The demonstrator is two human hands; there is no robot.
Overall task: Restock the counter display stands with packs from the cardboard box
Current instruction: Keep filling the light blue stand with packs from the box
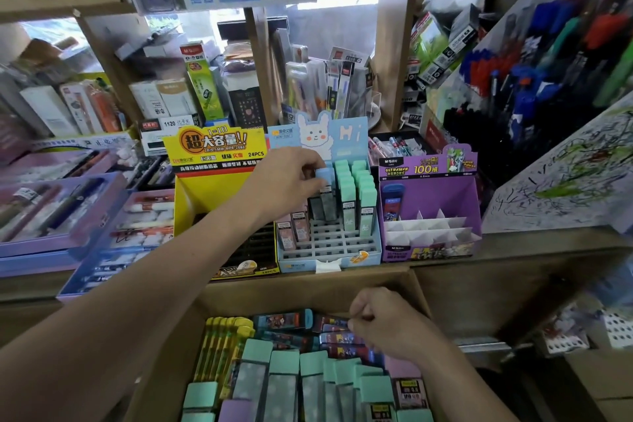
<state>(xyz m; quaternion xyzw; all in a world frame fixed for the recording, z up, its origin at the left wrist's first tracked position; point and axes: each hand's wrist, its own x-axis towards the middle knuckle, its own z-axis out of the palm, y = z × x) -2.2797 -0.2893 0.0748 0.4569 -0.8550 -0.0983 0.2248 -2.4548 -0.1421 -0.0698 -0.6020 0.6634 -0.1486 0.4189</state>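
Fingers [310, 164] of my left hand [291, 181] are curled round the pale blue cap of a slim pack [323, 178], thumb underneath, pinching it upright over the middle columns of the blue rabbit display stand [329, 252]. Just beside it on the right, two columns of green packs [356, 188] fill that stand, a few pink packs [291, 229] sit at its front left, and the front slots of the grid show bare. To the left stands the yellow display stand [212, 195], to the right the purple display stand [431, 216] with its white dividers and a single blue pack at the back left. All three sit on the counter edge [513, 243], directly behind the cardboard box [308, 291]. My right hand [387, 322] is down in the box, fingers bent onto the end of a dark pack [334, 323] near the far wall; whether they actually grip it I cannot tell. Teal-capped packs [284, 373] crowd the near part of the box, and yellow packs [222, 339] lie along its left side.
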